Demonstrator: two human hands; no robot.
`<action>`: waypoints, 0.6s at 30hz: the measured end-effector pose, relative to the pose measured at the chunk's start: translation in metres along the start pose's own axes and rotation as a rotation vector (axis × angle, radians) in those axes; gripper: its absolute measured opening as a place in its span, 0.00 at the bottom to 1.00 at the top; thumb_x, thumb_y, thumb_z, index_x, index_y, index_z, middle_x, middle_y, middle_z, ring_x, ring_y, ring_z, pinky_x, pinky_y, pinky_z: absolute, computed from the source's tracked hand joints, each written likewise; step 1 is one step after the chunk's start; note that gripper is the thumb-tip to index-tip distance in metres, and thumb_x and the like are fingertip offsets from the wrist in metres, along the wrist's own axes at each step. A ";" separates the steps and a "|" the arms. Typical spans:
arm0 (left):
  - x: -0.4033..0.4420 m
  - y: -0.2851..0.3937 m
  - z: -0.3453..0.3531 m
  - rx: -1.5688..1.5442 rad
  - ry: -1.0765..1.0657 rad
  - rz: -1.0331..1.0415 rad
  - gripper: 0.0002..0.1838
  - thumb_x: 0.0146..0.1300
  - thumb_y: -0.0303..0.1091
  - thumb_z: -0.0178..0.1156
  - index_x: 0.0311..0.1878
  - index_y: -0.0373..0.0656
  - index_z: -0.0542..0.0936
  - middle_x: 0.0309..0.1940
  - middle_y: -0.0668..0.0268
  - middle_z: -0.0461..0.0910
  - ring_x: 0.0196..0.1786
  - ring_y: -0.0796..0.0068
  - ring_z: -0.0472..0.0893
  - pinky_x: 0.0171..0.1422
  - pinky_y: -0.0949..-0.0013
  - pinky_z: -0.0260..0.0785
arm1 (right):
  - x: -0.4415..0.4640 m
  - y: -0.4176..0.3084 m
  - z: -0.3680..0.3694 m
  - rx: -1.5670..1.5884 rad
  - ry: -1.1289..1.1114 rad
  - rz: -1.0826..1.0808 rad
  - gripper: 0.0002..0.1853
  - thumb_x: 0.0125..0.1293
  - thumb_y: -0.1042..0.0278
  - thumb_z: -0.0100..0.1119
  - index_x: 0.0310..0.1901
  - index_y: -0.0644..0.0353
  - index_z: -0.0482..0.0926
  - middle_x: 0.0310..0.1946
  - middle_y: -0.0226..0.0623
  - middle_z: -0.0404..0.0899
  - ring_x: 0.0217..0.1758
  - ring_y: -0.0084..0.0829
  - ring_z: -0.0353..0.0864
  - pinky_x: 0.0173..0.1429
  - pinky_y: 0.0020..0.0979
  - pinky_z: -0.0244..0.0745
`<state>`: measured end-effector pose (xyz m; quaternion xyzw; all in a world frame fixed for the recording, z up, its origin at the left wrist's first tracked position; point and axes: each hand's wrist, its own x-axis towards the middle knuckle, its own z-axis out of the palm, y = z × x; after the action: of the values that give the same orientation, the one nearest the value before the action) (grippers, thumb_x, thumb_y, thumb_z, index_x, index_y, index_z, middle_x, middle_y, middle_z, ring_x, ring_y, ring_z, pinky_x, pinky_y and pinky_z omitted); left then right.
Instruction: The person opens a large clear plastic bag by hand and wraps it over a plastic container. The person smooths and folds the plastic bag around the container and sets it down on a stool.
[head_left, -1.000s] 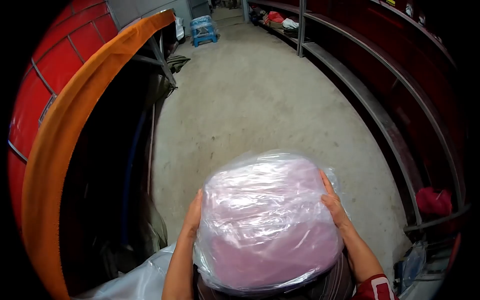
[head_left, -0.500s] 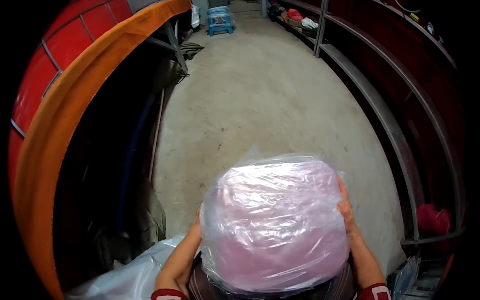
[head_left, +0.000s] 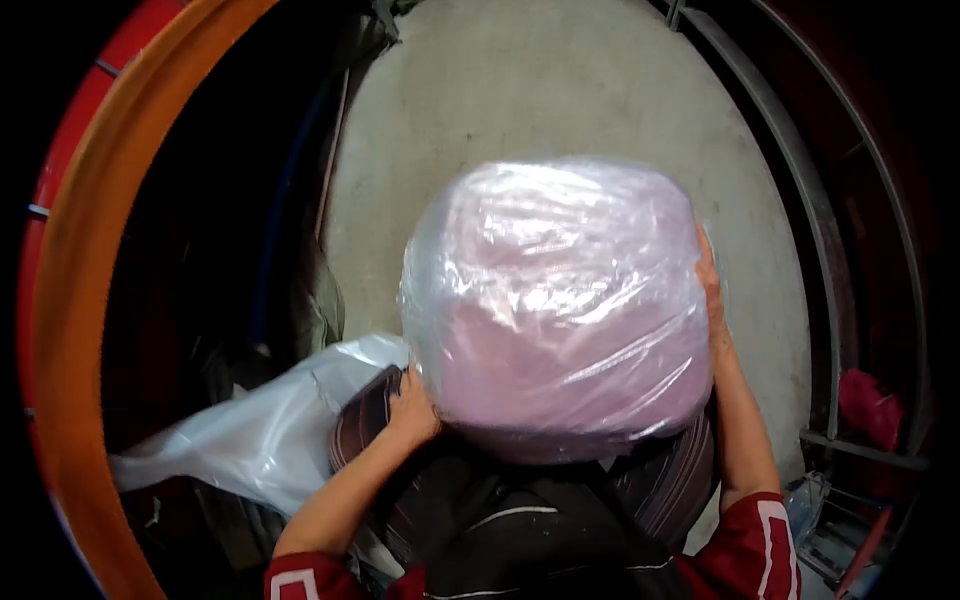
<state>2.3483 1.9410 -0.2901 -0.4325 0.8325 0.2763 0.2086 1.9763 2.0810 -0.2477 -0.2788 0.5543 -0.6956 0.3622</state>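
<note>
A large, rounded pink bundle (head_left: 575, 330) in shiny clear plastic wrap rests at my lap, above my knees. At its lower left corner my left hand (head_left: 415, 408) grips the wrapped edge, the fingertips partly hidden. Along the right side my right hand (head_left: 711, 290) presses against the bundle, its fingers mostly behind it. What lies inside the pink layer cannot be seen.
A loose translucent plastic sheet (head_left: 265, 430) spreads beside my left knee. An orange-edged table or bench (head_left: 75, 300) curves along the left. Metal shelving (head_left: 815, 210) runs down the right, with a red cloth item (head_left: 868, 408) low on it.
My view has tilted down, so the bundle appears higher. My left hand has shifted from its left side to the lower left corner; the right hand stays on the right side.
</note>
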 end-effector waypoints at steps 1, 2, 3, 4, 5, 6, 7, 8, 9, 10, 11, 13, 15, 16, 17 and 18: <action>0.012 -0.008 0.021 0.099 -0.014 -0.016 0.39 0.51 0.40 0.55 0.64 0.38 0.49 0.62 0.48 0.49 0.63 0.52 0.55 0.60 0.49 0.55 | -0.001 0.004 -0.001 0.011 0.006 0.013 0.39 0.51 0.54 0.44 0.65 0.59 0.47 0.64 0.40 0.49 0.67 0.32 0.50 0.67 0.30 0.48; 0.057 -0.071 0.096 0.081 0.141 0.131 0.35 0.53 0.47 0.52 0.62 0.43 0.56 0.58 0.51 0.58 0.59 0.50 0.61 0.58 0.49 0.56 | -0.002 0.006 -0.002 0.023 0.007 0.027 0.39 0.51 0.54 0.44 0.65 0.59 0.47 0.64 0.40 0.49 0.67 0.32 0.50 0.67 0.30 0.48; 0.067 -0.063 0.098 0.149 0.103 0.096 0.34 0.53 0.47 0.52 0.61 0.42 0.58 0.57 0.51 0.59 0.58 0.51 0.62 0.58 0.50 0.57 | -0.002 0.008 -0.003 0.041 0.017 0.044 0.39 0.51 0.54 0.44 0.65 0.59 0.47 0.64 0.40 0.49 0.66 0.32 0.50 0.66 0.30 0.49; 0.072 -0.049 0.088 0.198 0.075 0.093 0.33 0.54 0.47 0.52 0.60 0.42 0.59 0.56 0.51 0.60 0.57 0.51 0.63 0.57 0.51 0.58 | -0.001 0.009 -0.004 0.057 0.024 0.057 0.39 0.52 0.55 0.44 0.65 0.58 0.47 0.64 0.40 0.49 0.66 0.32 0.51 0.66 0.30 0.49; 0.076 -0.041 0.081 0.225 0.045 0.102 0.32 0.54 0.47 0.52 0.60 0.42 0.60 0.55 0.51 0.62 0.56 0.52 0.64 0.56 0.52 0.59 | 0.000 0.012 -0.006 0.073 0.033 0.072 0.39 0.52 0.55 0.44 0.65 0.58 0.47 0.64 0.40 0.50 0.66 0.32 0.51 0.66 0.30 0.49; 0.080 -0.033 0.074 0.246 0.022 0.112 0.31 0.54 0.47 0.52 0.59 0.41 0.61 0.55 0.51 0.63 0.56 0.52 0.65 0.55 0.52 0.60 | 0.002 0.014 -0.008 0.088 0.038 0.082 0.39 0.52 0.55 0.44 0.65 0.58 0.47 0.64 0.40 0.50 0.66 0.32 0.51 0.66 0.30 0.50; 0.083 -0.027 0.065 0.266 0.004 0.135 0.31 0.54 0.47 0.52 0.58 0.41 0.62 0.54 0.51 0.64 0.55 0.53 0.66 0.55 0.53 0.60 | 0.003 0.016 -0.010 0.099 0.040 0.091 0.38 0.52 0.55 0.44 0.65 0.58 0.47 0.64 0.40 0.50 0.66 0.32 0.52 0.66 0.30 0.50; 0.085 -0.021 0.059 0.289 -0.017 0.166 0.30 0.54 0.47 0.52 0.57 0.41 0.63 0.53 0.51 0.65 0.54 0.53 0.67 0.54 0.54 0.61 | 0.005 0.018 -0.012 0.113 0.040 0.102 0.38 0.52 0.55 0.44 0.65 0.57 0.47 0.64 0.39 0.50 0.66 0.32 0.52 0.66 0.30 0.51; 0.087 -0.015 0.045 0.311 -0.051 0.206 0.29 0.54 0.47 0.52 0.57 0.40 0.64 0.52 0.51 0.66 0.53 0.54 0.68 0.53 0.55 0.62 | 0.006 0.018 -0.013 0.119 0.045 0.106 0.38 0.52 0.55 0.44 0.65 0.57 0.48 0.64 0.39 0.50 0.66 0.32 0.52 0.66 0.30 0.51; 0.088 -0.011 0.029 0.328 -0.099 0.257 0.29 0.55 0.47 0.52 0.56 0.40 0.65 0.51 0.51 0.67 0.52 0.54 0.69 0.53 0.55 0.63 | 0.006 0.017 -0.012 0.122 0.048 0.108 0.38 0.52 0.55 0.44 0.65 0.57 0.48 0.64 0.39 0.50 0.66 0.32 0.52 0.66 0.30 0.52; 0.084 -0.008 0.003 0.327 -0.174 0.330 0.28 0.55 0.47 0.52 0.55 0.40 0.66 0.51 0.51 0.68 0.51 0.55 0.70 0.52 0.56 0.64 | 0.004 0.009 -0.005 0.102 0.052 0.100 0.38 0.52 0.55 0.44 0.65 0.56 0.48 0.64 0.39 0.51 0.65 0.32 0.53 0.65 0.30 0.53; 0.065 -0.008 -0.062 0.275 -0.377 0.418 0.27 0.55 0.47 0.52 0.54 0.39 0.68 0.49 0.51 0.70 0.50 0.56 0.72 0.50 0.58 0.65 | 0.002 -0.004 0.009 0.051 0.049 0.061 0.37 0.52 0.56 0.44 0.65 0.54 0.49 0.63 0.38 0.52 0.64 0.31 0.56 0.64 0.30 0.56; 0.047 0.004 -0.121 0.230 -0.384 0.142 0.25 0.57 0.47 0.51 0.51 0.37 0.71 0.47 0.50 0.73 0.49 0.61 0.73 0.50 0.61 0.66 | 0.004 0.000 0.006 0.035 0.053 0.035 0.37 0.53 0.55 0.44 0.65 0.54 0.49 0.63 0.37 0.53 0.63 0.31 0.57 0.64 0.30 0.56; 0.042 0.013 -0.145 0.216 -0.291 -0.076 0.24 0.58 0.46 0.50 0.49 0.35 0.72 0.45 0.49 0.73 0.50 0.65 0.73 0.50 0.64 0.66 | 0.004 0.002 0.003 0.015 0.052 0.013 0.36 0.53 0.55 0.44 0.65 0.55 0.50 0.62 0.37 0.54 0.63 0.31 0.58 0.64 0.29 0.55; 0.048 0.009 -0.150 -0.089 -0.038 0.034 0.26 0.58 0.47 0.50 0.52 0.35 0.70 0.47 0.50 0.72 0.51 0.67 0.71 0.52 0.65 0.64 | 0.005 0.004 0.002 0.011 0.067 0.017 0.36 0.53 0.55 0.44 0.65 0.55 0.50 0.62 0.37 0.54 0.63 0.31 0.58 0.64 0.29 0.55; 0.053 0.008 -0.151 -0.401 0.213 0.142 0.28 0.59 0.48 0.50 0.54 0.35 0.67 0.49 0.51 0.70 0.53 0.69 0.69 0.55 0.66 0.61 | 0.007 0.006 0.002 0.027 0.063 0.037 0.37 0.53 0.55 0.44 0.65 0.55 0.49 0.62 0.37 0.54 0.63 0.31 0.57 0.64 0.29 0.55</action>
<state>2.2967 1.8157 -0.2045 -0.4323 0.8067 0.4028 0.0095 1.9745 2.0732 -0.2530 -0.2415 0.5610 -0.7048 0.3608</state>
